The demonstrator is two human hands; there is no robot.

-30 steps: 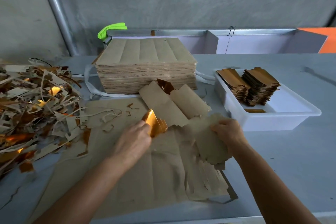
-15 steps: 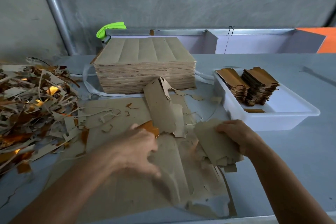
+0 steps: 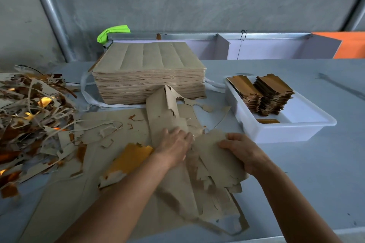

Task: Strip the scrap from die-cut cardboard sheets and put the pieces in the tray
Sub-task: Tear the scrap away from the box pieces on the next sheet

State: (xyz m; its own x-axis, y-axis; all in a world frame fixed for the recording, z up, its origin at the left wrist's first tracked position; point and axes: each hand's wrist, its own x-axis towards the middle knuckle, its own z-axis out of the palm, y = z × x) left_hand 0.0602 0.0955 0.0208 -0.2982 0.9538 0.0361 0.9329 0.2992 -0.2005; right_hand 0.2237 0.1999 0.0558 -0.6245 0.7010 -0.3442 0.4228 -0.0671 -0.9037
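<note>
Soft, even daylight, faint shadows; gold glints in the scrap heap (image 3: 29, 120); wide-angle bending at the edges; forearms slightly blurred.

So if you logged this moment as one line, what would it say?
left hand: presses brown die-cut cardboard sheet | right hand: grips loose brown cardboard pieces | white plastic tray: two stacks inside
</note>
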